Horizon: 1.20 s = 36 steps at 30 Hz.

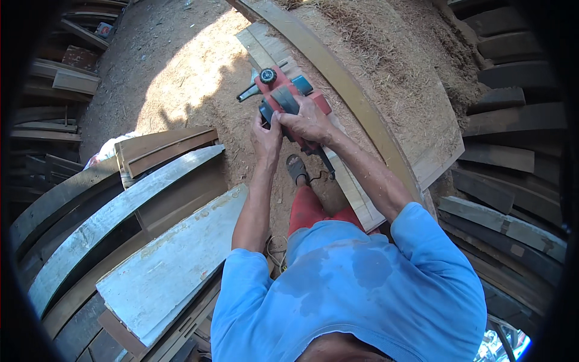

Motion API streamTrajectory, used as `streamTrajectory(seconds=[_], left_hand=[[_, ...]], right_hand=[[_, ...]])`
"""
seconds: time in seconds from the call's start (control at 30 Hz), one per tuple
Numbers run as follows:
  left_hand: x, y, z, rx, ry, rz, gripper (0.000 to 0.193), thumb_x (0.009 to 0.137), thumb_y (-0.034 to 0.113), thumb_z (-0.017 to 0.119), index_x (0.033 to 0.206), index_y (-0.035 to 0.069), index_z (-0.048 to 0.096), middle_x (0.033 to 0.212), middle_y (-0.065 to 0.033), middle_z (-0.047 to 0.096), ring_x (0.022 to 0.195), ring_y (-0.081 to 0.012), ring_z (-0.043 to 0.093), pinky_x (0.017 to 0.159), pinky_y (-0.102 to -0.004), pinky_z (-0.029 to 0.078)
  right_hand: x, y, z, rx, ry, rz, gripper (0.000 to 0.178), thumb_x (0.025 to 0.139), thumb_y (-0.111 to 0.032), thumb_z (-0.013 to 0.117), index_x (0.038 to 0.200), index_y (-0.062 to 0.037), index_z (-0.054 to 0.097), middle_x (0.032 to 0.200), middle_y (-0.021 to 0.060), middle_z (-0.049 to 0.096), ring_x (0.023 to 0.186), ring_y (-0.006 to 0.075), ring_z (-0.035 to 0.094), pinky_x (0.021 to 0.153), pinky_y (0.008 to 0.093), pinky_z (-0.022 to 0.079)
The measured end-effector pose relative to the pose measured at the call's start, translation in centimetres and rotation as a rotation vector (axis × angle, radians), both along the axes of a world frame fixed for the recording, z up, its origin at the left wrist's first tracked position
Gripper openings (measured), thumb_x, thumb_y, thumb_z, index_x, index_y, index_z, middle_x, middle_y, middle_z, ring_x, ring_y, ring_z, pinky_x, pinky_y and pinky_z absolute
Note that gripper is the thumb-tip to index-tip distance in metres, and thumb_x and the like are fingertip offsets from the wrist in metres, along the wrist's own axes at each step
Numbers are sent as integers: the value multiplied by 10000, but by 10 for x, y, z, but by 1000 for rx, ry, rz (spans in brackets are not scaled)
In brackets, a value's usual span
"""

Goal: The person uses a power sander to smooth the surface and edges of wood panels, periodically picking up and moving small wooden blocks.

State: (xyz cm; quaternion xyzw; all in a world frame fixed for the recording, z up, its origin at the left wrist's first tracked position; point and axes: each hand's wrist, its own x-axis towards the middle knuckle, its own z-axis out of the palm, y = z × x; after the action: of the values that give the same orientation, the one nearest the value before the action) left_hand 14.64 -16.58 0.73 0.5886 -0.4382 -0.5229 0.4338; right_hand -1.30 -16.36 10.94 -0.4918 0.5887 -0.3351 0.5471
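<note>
A red electric hand planer (291, 102) with a round black knob and teal and dark parts sits over a long pale board (265, 48). My left hand (266, 137) is closed on the planer's near left side, its thumb pressed against the dark part. Across the top of the body lies my right hand (309, 122), fingers bent onto the tool beside the left thumb. Both thumbs nearly meet. The palm-side grip of each hand is hidden. A dark cord stub (329, 166) leaves the planer's near end.
A long curved wooden strip (356, 102) runs along the right of the board. Wood shavings (386, 42) cover the ground beyond. Stacked planks (512, 120) line the right side. At left are a whitish slab (172, 262) and a curved board (114, 220). My sandalled foot (296, 168) stands below.
</note>
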Motion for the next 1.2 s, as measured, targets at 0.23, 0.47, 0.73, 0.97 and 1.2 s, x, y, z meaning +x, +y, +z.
streamTrajectory(seconds=[0.23,0.47,0.73,0.97,1.2], left_hand=[[-38,204,15,43,-205,-106,556,970,237,724,1435,-18,553,1219,-183,628,1181,-278,637,1011,-408,514],[-66,359,13,169,13,-89,583,967,107,708,1490,-25,488,1282,-152,605,1136,-220,656,961,-334,541],[-45,217,30,139,8,-102,451,976,82,682,1400,-14,564,1215,-154,682,1115,-230,679,970,-361,535],[-1,46,-1,57,132,-84,324,1003,180,682,1281,18,647,1059,-75,734,883,-148,690,770,-308,569],[34,39,21,23,171,-83,301,1035,240,674,1215,1,641,1042,-66,700,861,-95,631,737,-257,513]], right_hand=[[-47,199,-13,85,102,19,451,844,-302,743,1127,27,620,948,188,694,899,272,689,797,417,552],[-72,345,2,68,48,-18,447,828,-272,763,1129,23,614,984,226,691,909,337,696,825,459,543],[-46,219,-10,-6,117,5,470,841,-305,740,1121,50,611,943,208,691,881,321,696,804,444,545],[-6,56,31,145,-21,-11,424,923,-317,674,1203,-8,599,735,92,653,512,156,610,437,325,483],[16,55,41,21,-26,-30,489,838,-336,713,1096,65,606,857,195,703,749,277,714,652,421,559]])
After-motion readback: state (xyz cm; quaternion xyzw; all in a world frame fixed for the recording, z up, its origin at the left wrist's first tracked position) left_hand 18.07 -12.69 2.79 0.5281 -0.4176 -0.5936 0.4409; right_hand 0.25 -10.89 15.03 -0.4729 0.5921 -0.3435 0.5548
